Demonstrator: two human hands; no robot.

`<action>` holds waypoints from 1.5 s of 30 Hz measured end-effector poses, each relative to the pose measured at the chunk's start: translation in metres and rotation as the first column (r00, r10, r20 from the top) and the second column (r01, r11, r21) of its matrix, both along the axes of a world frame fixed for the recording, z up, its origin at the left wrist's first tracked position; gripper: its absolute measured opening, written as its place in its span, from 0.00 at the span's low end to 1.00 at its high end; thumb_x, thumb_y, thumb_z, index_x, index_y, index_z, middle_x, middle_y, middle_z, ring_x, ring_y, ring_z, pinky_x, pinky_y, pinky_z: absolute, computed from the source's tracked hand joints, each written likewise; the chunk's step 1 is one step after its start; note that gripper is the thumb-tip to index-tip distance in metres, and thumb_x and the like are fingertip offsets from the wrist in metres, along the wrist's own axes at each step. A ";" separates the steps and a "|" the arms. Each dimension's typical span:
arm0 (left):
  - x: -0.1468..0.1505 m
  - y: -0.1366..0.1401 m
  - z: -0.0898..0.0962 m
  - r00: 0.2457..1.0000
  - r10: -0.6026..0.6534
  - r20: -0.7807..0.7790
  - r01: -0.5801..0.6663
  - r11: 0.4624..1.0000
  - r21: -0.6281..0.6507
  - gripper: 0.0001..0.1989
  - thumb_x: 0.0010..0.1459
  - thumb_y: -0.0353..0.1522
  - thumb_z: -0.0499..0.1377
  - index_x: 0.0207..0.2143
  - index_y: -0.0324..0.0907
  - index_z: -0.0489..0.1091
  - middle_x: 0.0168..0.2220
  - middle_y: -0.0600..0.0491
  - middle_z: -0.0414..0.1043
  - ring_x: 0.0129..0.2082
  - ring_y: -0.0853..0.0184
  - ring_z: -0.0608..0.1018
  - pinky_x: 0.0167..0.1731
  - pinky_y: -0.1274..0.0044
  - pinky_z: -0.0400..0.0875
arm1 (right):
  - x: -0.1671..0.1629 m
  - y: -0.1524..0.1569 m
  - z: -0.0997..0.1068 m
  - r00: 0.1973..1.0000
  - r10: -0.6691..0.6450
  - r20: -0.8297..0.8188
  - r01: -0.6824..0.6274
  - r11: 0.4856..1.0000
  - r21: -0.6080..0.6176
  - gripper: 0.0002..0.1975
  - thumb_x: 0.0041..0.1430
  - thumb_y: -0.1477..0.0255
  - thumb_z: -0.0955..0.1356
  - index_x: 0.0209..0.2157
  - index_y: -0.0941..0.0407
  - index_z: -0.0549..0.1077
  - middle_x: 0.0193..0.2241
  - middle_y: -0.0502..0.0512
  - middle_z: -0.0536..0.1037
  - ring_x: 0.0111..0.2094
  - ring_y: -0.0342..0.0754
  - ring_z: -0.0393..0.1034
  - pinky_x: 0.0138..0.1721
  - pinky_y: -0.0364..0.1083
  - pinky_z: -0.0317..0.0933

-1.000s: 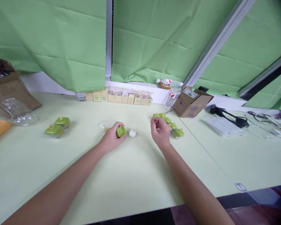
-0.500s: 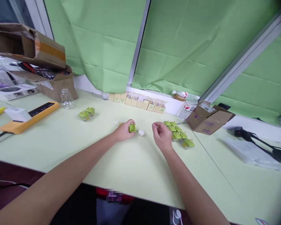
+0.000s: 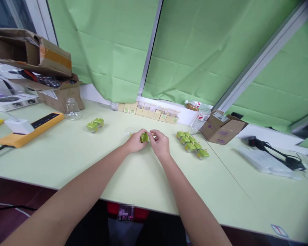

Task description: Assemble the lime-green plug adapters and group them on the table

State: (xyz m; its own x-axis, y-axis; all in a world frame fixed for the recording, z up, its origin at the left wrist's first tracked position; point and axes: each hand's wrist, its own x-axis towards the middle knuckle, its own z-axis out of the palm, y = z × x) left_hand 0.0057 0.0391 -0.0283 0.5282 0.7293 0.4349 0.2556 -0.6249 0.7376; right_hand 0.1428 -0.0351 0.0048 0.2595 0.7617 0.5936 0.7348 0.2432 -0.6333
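Note:
My left hand is closed around a small green square lid, its hollow side facing me. Fingers pinched, my right hand meets the lid's right edge; whatever lies between those fingertips is too small to make out. Behind the left hand lies a bit of clear plastic, partly covered. To the right of my hands stands a group of small clear containers with green lids, each topped by a loop. Two more such containers are at the left.
Small open cardboard boxes line the wall. Plastic bottles and a cardboard box stand at the back right. An orange power strip, a clear jar and stacked cartons occupy the left side. A black headset-like strap lies far right.
My right hand has moved left, from beside the green-lidded containers to the lid in my left hand. The small white piece on the table between my hands no longer shows.

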 end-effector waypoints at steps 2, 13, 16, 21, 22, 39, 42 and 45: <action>0.000 0.000 0.000 0.999 -0.037 -0.002 0.037 0.999 -0.004 0.18 0.51 0.33 0.60 0.45 0.46 0.66 0.33 0.57 0.72 0.29 0.69 0.72 0.31 0.78 0.65 | 0.000 -0.005 -0.004 0.999 0.014 0.045 -0.013 1.000 -0.021 0.14 0.61 0.60 0.64 0.37 0.53 0.77 0.26 0.50 0.77 0.21 0.42 0.64 0.29 0.43 0.60; 0.000 -0.009 0.007 0.988 -0.142 0.055 0.144 0.989 -0.045 0.14 0.51 0.34 0.60 0.42 0.44 0.70 0.32 0.56 0.73 0.30 0.69 0.72 0.31 0.78 0.66 | 0.012 -0.008 -0.007 0.997 0.071 -0.012 -0.072 0.992 -0.107 0.12 0.58 0.61 0.66 0.35 0.53 0.77 0.28 0.49 0.78 0.20 0.41 0.64 0.26 0.42 0.60; 0.001 -0.014 0.009 0.987 -0.154 0.046 0.157 0.986 -0.049 0.13 0.52 0.35 0.60 0.41 0.43 0.71 0.31 0.56 0.72 0.29 0.69 0.72 0.30 0.78 0.65 | 0.012 -0.008 -0.008 0.998 0.064 -0.020 -0.066 0.990 -0.126 0.12 0.57 0.61 0.67 0.35 0.53 0.78 0.28 0.50 0.79 0.21 0.43 0.66 0.27 0.42 0.62; 0.001 -0.017 0.013 0.987 -0.159 0.036 0.160 0.987 -0.019 0.12 0.53 0.33 0.59 0.41 0.43 0.72 0.32 0.55 0.74 0.31 0.69 0.73 0.32 0.78 0.66 | 0.011 -0.008 -0.008 0.997 0.067 -0.031 -0.070 0.989 -0.131 0.11 0.57 0.62 0.67 0.36 0.52 0.78 0.28 0.49 0.79 0.21 0.42 0.67 0.29 0.42 0.63; 0.001 -0.017 0.013 0.986 -0.163 0.035 0.163 0.987 -0.009 0.11 0.53 0.33 0.59 0.41 0.43 0.72 0.33 0.55 0.74 0.31 0.69 0.73 0.32 0.78 0.66 | 0.011 -0.008 -0.008 0.997 0.069 -0.029 -0.072 0.989 -0.128 0.11 0.57 0.63 0.67 0.36 0.52 0.79 0.28 0.49 0.79 0.21 0.42 0.67 0.29 0.42 0.63; 0.001 -0.008 0.012 0.996 0.091 0.023 -0.094 0.944 0.316 0.20 0.52 0.35 0.64 0.49 0.46 0.74 0.44 0.50 0.68 0.44 0.63 0.73 0.43 0.73 0.69 | 0.010 -0.013 -0.002 0.997 0.077 -0.006 -0.077 0.994 -0.072 0.11 0.56 0.63 0.67 0.34 0.51 0.81 0.28 0.49 0.81 0.18 0.42 0.62 0.26 0.43 0.61; 0.003 -0.013 0.013 0.995 0.103 -0.008 -0.092 0.921 0.378 0.18 0.54 0.33 0.61 0.48 0.46 0.74 0.44 0.49 0.69 0.45 0.62 0.73 0.41 0.73 0.69 | 0.006 -0.013 -0.002 0.999 0.025 0.039 -0.022 0.997 -0.075 0.10 0.55 0.65 0.67 0.32 0.50 0.81 0.27 0.48 0.81 0.19 0.43 0.64 0.28 0.44 0.62; 0.006 -0.017 0.011 0.993 0.112 -0.044 -0.083 0.902 0.424 0.17 0.55 0.30 0.58 0.48 0.46 0.74 0.43 0.48 0.69 0.44 0.62 0.72 0.37 0.74 0.68 | 0.004 -0.013 -0.001 0.997 0.011 0.071 -0.004 0.995 -0.101 0.09 0.53 0.68 0.66 0.27 0.51 0.80 0.24 0.47 0.79 0.21 0.43 0.66 0.29 0.43 0.60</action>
